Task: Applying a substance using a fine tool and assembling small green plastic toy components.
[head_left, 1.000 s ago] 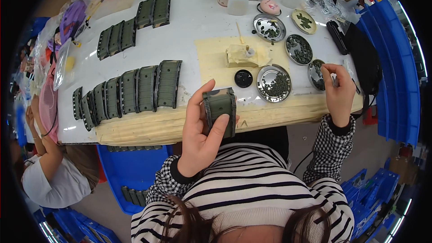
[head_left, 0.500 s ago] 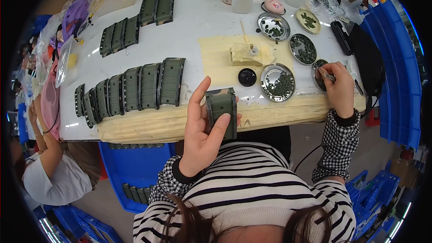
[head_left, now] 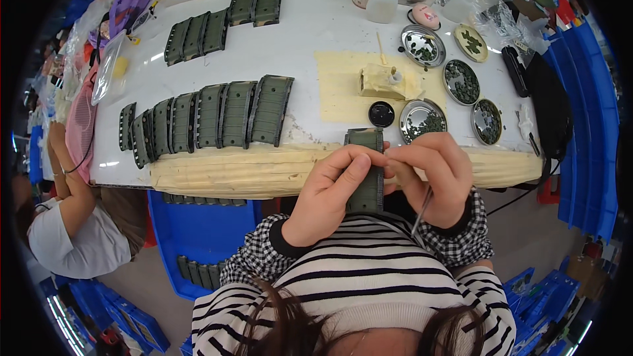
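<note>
- Coming away from the small round silver dish (head_left: 486, 99) right of the shiny black round pot (head_left: 381, 114), the bare right hand (head_left: 436, 175) is now joining the bare left hand (head_left: 330, 191) on the person's side of that pot.
- Nearer the person than the pot, the curved olive-green piece with ridged dark edges (head_left: 368, 191) is sitting in the left hand's wrapped grip.
- Right-hand fingertips are pinching at its right edge; whether they are holding anything there, I cannot tell.
- Anything tiny between those fingertips could be dropping unnoticed, since the fingers are covering the spot.
- Pressing harder on that edge could be twisting the piece, because only the left hand appears to be supporting it.
- A thin grey metal tool (head_left: 422, 211) is hanging under the right fingers, nearer the person than the pot; loosely tucked, it could be slipping free or catching the black-and-white striped top (head_left: 376, 270).
</note>
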A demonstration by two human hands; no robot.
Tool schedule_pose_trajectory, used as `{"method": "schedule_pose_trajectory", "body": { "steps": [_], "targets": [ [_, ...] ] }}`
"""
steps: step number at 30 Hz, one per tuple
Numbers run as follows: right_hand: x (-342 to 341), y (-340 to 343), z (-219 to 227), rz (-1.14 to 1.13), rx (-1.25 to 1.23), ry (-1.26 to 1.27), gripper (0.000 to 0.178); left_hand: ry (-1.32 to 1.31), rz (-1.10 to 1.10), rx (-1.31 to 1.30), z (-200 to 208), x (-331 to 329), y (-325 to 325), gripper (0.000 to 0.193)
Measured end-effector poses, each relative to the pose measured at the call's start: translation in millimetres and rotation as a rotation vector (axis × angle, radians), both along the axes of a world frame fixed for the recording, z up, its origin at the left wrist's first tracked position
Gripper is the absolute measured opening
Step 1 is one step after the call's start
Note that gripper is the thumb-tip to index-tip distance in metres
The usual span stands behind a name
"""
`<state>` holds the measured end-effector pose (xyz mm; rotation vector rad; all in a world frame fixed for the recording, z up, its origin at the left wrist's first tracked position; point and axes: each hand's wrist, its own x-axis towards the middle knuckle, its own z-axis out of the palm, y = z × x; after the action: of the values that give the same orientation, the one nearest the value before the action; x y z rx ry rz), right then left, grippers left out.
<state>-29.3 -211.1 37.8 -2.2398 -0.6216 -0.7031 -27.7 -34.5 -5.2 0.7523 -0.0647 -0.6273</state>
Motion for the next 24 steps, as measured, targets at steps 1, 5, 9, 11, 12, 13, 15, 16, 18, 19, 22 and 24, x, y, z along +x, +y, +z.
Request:
{"method": "schedule_pose_trajectory", "body": {
  "steps": [1, 5, 9, 11, 12, 13, 15, 16, 18, 19, 22, 24],
  "targets": [
    [2, 8, -5, 0.011, 0.019, -0.014, 0.024, 0.033, 0.000, -0.068, -1, 0, 3, 0.020],
    [3, 24, -17, 0.048, 0.066, -0.004, 0.027, 0.068, 0.126, 0.008, 2, 0, 7, 0.016],
    [1, 31, -19, 0.029, 0.187, 0.092, 0.026, 0.113, 0.074, -0.063, -7, 1, 14, 0.015],
    [1, 31, -19, 0.048, 0.165, 0.070, 0.026, 0.145, 0.017, -0.116, -10, 2, 19, 0.015],
    [1, 30, -19, 0.057, 0.155, 0.059, 0.026, 0.112, 0.044, -0.083, -9, 3, 19, 0.014],
    [0, 30, -18, 0.067, 0.152, 0.078, 0.027, 0.080, 0.068, -0.051, -6, 5, 19, 0.014],
    [-1, 28, -15, 0.087, 0.147, 0.116, 0.029, -0.022, 0.115, 0.035, -4, 6, 20, 0.013],
    [0, 27, -12, 0.085, 0.177, 0.177, 0.030, -0.092, 0.141, 0.091, -3, 6, 22, 0.013],
    [1, 24, -5, 0.082, 0.236, 0.300, 0.031, -0.320, 0.206, 0.297, -4, 7, 27, 0.013],
    [3, 22, -5, 0.128, 0.218, 0.306, 0.032, -0.480, 0.239, 0.443, -5, 10, 30, 0.013],
    [9, 18, -6, 0.243, 0.167, 0.318, 0.031, -0.644, 0.304, 0.620, -3, 10, 31, 0.013],
    [10, 15, -4, 0.251, 0.149, 0.330, 0.030, -0.688, 0.331, 0.664, 0, 10, 31, 0.013]
  ]
}}
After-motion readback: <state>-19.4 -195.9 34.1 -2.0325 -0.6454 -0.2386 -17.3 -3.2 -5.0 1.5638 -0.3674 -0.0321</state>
